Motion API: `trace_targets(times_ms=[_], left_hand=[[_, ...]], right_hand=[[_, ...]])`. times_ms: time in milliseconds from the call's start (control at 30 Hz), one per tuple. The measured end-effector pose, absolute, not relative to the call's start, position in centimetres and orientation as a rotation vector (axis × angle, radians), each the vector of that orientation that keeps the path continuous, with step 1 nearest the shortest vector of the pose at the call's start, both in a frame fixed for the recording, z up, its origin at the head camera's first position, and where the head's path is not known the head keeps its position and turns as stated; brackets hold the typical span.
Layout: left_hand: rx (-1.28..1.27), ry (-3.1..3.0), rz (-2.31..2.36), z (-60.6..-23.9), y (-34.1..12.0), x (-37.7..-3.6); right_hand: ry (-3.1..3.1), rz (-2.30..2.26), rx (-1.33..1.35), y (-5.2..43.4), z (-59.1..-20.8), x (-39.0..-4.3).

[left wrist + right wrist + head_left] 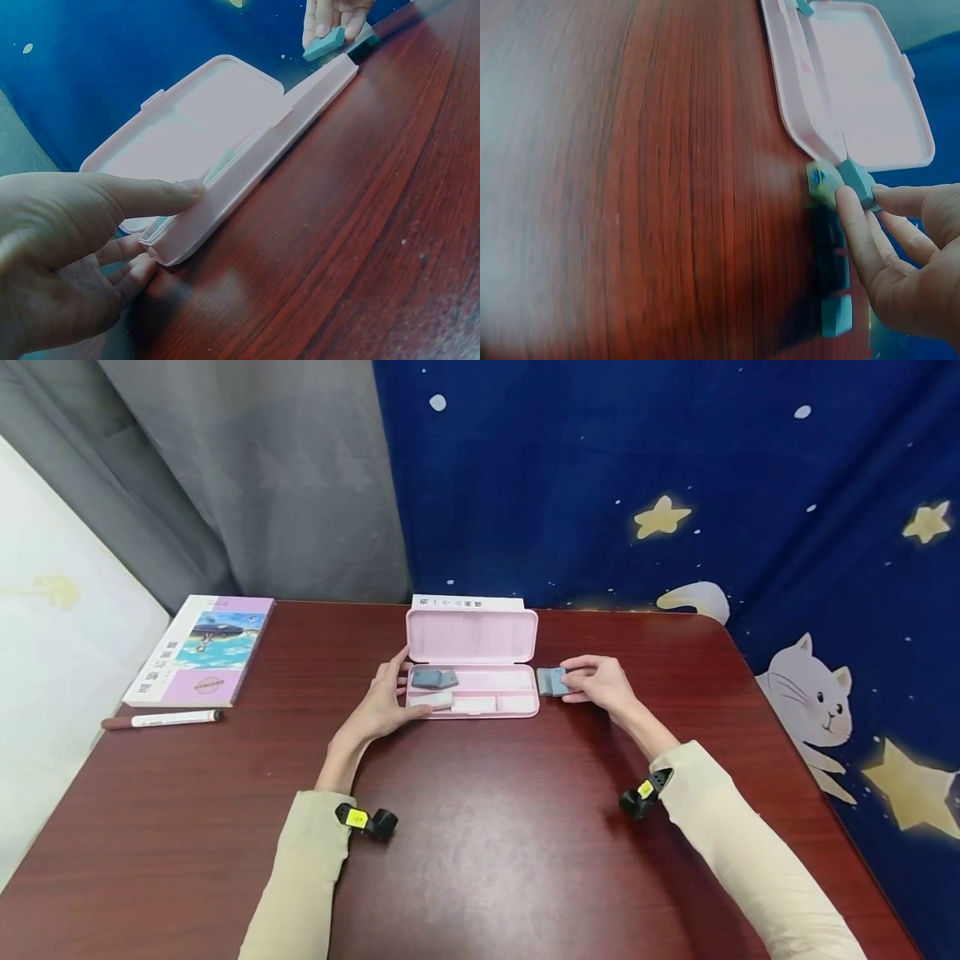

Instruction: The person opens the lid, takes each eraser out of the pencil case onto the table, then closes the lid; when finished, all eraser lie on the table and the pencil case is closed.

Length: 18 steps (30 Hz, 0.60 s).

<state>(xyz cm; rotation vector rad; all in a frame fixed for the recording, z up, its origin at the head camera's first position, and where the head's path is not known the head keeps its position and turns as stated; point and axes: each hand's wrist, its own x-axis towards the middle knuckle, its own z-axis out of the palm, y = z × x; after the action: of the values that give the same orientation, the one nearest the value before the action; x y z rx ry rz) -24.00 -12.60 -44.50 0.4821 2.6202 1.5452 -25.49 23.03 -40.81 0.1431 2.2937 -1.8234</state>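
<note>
An open pink pencil case [472, 717] stands near the table's back edge, its lid raised. My left hand [381, 703] grips the left end: the thumb [161, 197] lies along the front rim and the fingers are around the end wall. Teal blocks like erasers [427, 679] lie in the rear left compartment, a whitish block [435, 700] in front of them near my thumb. Just beyond the right end, my right hand [600, 683] pinches a teal eraser [859, 182] between thumb and fingers. A pale green eraser [823, 180] is right beside it, close to the case's corner.
Behind the case is a book with a white spine [468, 602]. Another book [198, 652] lies at the left, a brown-capped marker [161, 719] in front of it. Curtains [525, 485] hang along the back and right. Below my right hand, a teal block [836, 315] shows in the right wrist view.
</note>
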Motion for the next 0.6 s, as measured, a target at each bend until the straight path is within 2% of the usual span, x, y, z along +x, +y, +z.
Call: trace_targets(times_ms=[600], left_hand=[[0.476,2.609,1.551,-44.5,-12.6,-24.0]], right_hand=[[2.319,-1.843,0.231,28.9,-41.2,-25.0]])
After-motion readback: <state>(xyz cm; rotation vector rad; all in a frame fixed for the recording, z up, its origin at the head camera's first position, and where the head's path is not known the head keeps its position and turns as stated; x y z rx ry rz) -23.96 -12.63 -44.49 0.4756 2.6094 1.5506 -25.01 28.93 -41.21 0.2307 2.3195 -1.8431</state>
